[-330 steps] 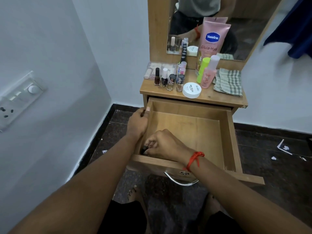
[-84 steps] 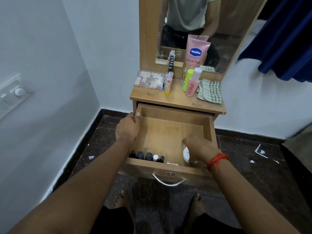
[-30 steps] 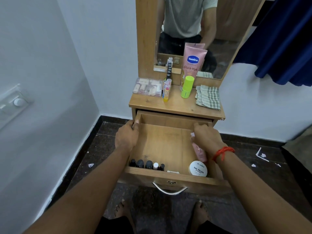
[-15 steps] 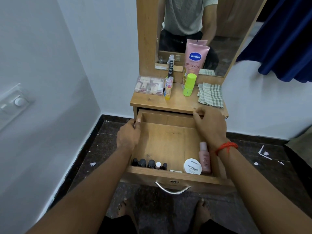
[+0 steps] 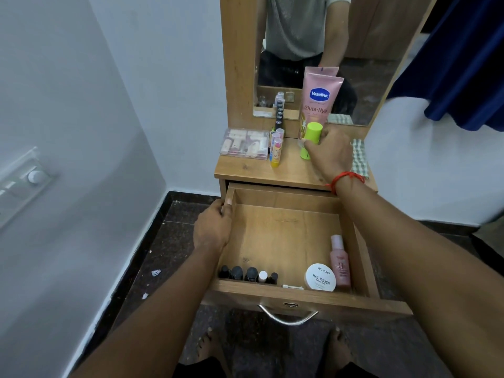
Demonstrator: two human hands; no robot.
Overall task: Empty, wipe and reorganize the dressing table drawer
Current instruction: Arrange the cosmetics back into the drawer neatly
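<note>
R hand wraps green bottle, prob. next into drawer.
L hand clamps drawer side wall to steady it; polish bottles just below its wrist.

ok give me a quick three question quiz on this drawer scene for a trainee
1. True or false: the pink bottle lies in the drawer beside the Zudio nail polish tub.
2. What does the right hand grip? A the Vaseline tube; B the lime-green bottle; C the checked cloth.
3. How many small bottles stand in the row at the drawer's front left?

Key: 1 true; 2 B; 3 five.
</note>
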